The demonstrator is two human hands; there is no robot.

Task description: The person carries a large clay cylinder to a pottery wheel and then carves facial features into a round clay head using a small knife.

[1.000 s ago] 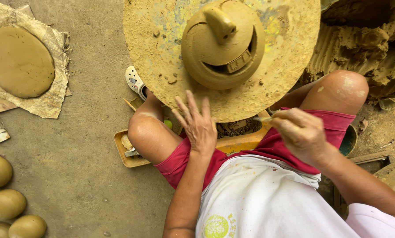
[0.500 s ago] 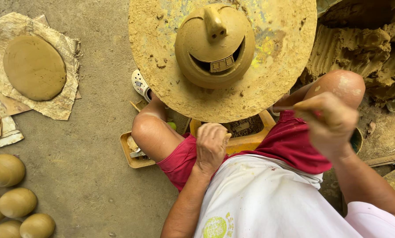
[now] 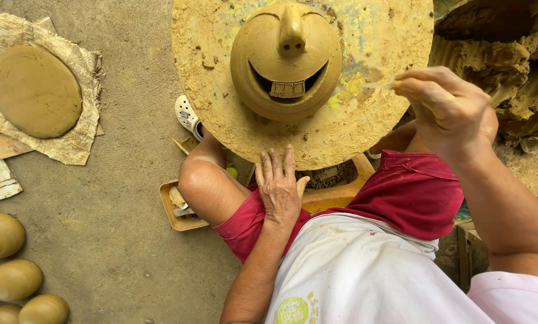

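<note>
A person in red shorts and a white apron sits on a packed-earth floor at a round, clay-crusted wheel. At the wheel's centre stands a rounded clay pot shaped as a face, with a long nose, a wide cut-out grin and a block of teeth. A heap of raw clay lies to the right of the wheel. To the left, a flat oval slab of clay rests on worn sheets of paper; smooth clay balls sit at the lower left corner.

The right hand is raised above the wheel's right edge, fingers pinched around a thin pale stick whose tip points toward the pot without touching it. The left hand lies open and flat, palm down, fingertips at the near rim of the wheel, holding nothing. Below the left knee sits a small wooden tray of tools, and a white sandal shows beneath the wheel's edge.
</note>
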